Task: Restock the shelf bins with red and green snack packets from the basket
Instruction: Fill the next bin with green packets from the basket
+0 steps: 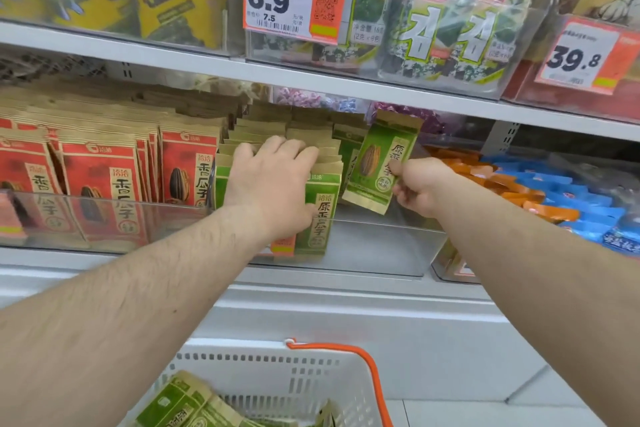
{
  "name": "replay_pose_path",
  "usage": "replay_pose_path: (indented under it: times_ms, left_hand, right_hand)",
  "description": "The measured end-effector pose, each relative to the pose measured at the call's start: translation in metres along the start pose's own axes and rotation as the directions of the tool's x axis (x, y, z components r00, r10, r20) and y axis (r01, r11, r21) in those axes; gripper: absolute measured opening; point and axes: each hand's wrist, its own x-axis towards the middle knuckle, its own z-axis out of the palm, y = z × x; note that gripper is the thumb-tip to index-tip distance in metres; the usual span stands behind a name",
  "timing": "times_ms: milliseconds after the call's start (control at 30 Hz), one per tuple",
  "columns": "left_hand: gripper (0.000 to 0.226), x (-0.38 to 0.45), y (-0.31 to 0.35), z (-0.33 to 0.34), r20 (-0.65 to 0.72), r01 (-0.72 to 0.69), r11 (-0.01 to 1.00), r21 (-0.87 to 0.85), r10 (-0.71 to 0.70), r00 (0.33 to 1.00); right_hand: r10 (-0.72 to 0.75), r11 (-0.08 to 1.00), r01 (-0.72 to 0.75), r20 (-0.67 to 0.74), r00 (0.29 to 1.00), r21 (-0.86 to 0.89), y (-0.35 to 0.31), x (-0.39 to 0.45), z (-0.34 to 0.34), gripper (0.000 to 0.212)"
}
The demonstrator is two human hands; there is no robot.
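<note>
Head view: your right hand pinches a green packet; left hand presses the row flat-fingered—slot it behind.

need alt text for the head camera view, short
A person's right hand pinches a green paper snack packet at a clear plastic shelf bin, while the left hand rests on the bin's row of green packets. A white basket sits below.
</note>
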Motion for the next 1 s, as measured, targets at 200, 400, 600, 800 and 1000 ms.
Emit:
replay_pose_path:
  times_ms: [200,400,600,800,1000]
  left_hand:
    - [0.076,-0.002,0.002,0.007,-0.067,0.018,1.0,-0.002,-0.018,0.998]
    - [0.075,-0.001,-0.001,0.011,-0.107,0.006,1.0,-0.018,-0.008,0.994]
    - [0.073,0.0,0.0,0.014,-0.124,0.002,1.0,-0.012,-0.003,0.992]
    - [0.072,0.001,0.0,0.014,-0.118,0.002,1.0,-0.013,-0.003,0.993]
    - [0.073,0.001,0.0,0.012,-0.102,-0.001,1.0,-0.01,0.0,0.995]
  right_hand:
    - [-0.075,0.989,0.074,0.0,0.997,-0.125,0.006,0.036,0.031,0.015]
    - [-0.118,0.981,0.117,0.001,0.993,-0.157,0.011,0.058,0.052,0.013]
    - [-0.177,0.937,0.162,-0.02,0.984,-0.309,0.017,0.076,0.052,0.036]
    - [-0.138,0.925,0.141,0.034,0.99,-0.352,0.019,0.075,0.057,0.033]
    - [-0.106,0.936,0.126,0.078,0.991,-0.329,0.022,0.074,0.054,0.037]
